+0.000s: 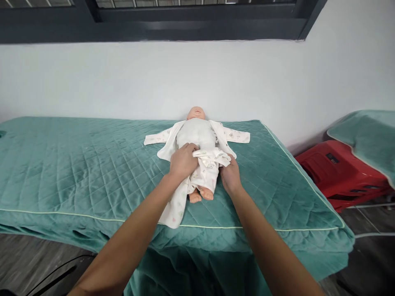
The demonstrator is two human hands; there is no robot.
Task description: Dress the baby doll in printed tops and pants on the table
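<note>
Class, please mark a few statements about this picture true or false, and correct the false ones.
1. The doll lies on the green quilted cover. True.
2. The white jacket is closed over the doll. False: it lies open on both sides.
3. The right hand is at the white trousers. True.
4. The doll's feet are both hidden. False: both show, bare.
5. The left hand is on the red object. False: it is at the doll, by the trousers.
6. The red object is off to the right of the cover. True.
</note>
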